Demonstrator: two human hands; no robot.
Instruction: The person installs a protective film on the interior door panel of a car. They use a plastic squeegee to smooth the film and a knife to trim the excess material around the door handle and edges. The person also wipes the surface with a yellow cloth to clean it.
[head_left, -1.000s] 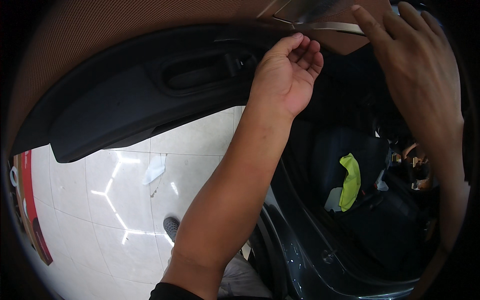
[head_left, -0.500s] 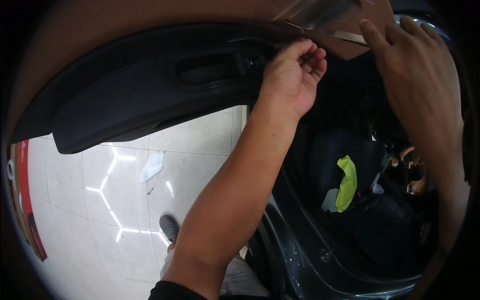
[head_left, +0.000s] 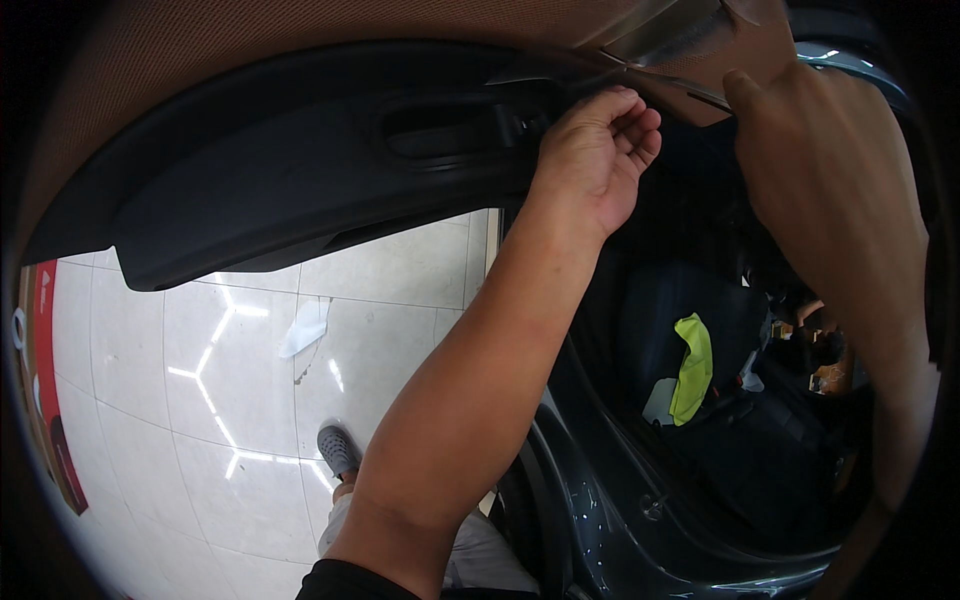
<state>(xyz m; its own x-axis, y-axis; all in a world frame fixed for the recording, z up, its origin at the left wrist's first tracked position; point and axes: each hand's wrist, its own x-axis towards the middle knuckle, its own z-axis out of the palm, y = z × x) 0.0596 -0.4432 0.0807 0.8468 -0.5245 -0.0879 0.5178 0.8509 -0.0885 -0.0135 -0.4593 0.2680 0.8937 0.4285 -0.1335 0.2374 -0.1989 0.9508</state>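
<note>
Right hand [head_left: 825,140] has changed posture since the earlier frame: its fingers, extended and visible then, are now bent out of sight beyond the knuckles. Left hand [head_left: 595,165] and black door trim [head_left: 250,150] sit slightly farther right in view.

Location of the work: brown panel [head_left: 300,25], along the top of the view, with a glossy dark insert [head_left: 690,40] set at its right part. Both hands are at this right end, the right hand's thumb beside the panel edge.

Left hand: palm turned toward the viewer, fingers half curled, thumb tip close to the index finger, just below the insert. Whether anything is pinched between them cannot be told. Right hand: back of the hand facing the viewer; its opening and any hold cannot be told.

Surroundings: a recess [head_left: 440,133] in the black trim; a yellow-green cloth [head_left: 692,370] on the dark seat [head_left: 650,300]; a white sheet [head_left: 305,328] on the tiled floor [head_left: 240,520]; a grey shoe [head_left: 338,448] below it.
</note>
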